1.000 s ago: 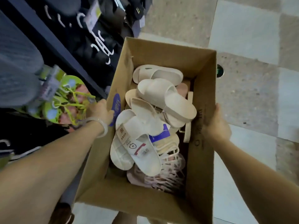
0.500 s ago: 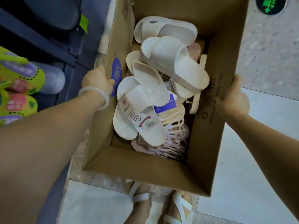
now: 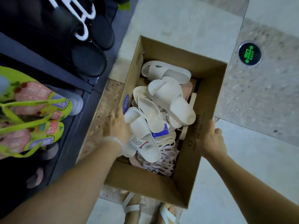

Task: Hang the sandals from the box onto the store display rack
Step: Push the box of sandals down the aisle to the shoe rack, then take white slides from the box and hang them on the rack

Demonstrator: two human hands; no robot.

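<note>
At the bottom centre of the frame, our two feet (image 3: 137,209) in white-strapped sandals stood on the tiled floor (image 3: 242,159), just below the near end of the cardboard box (image 3: 145,181). The box occupied the centre of the frame with its top open, sitting low over the floor; whether it rested on the tiles could not be determined. Our left hand (image 3: 117,125), with a pale bangle (image 3: 113,141) at the wrist, lay at the box's left wall with the fingers extended and lightly bent over the rim; the frame did not show whether they gripped the wall. Our right hand (image 3: 210,139) gripped the right wall of the box, the fingers curled over its upper edge. Inside the box lay the cream sandals (image 3: 161,97), piled loosely on one another; the nearest one carried a white printed label (image 3: 140,143), with a blue tag (image 3: 160,131) just beside it. Under the pile at the near end lay a tangle of pale pink hangers (image 3: 161,160). At the left of the frame stood the dark display rack (image 3: 64,73), holding green and pink flip-flops (image 3: 32,113) at the lower left and black footwear (image 3: 90,59) on white hangers (image 3: 80,18) at the upper left. At the upper right, a round green-lit marker (image 3: 249,53) was set in the floor.
</note>
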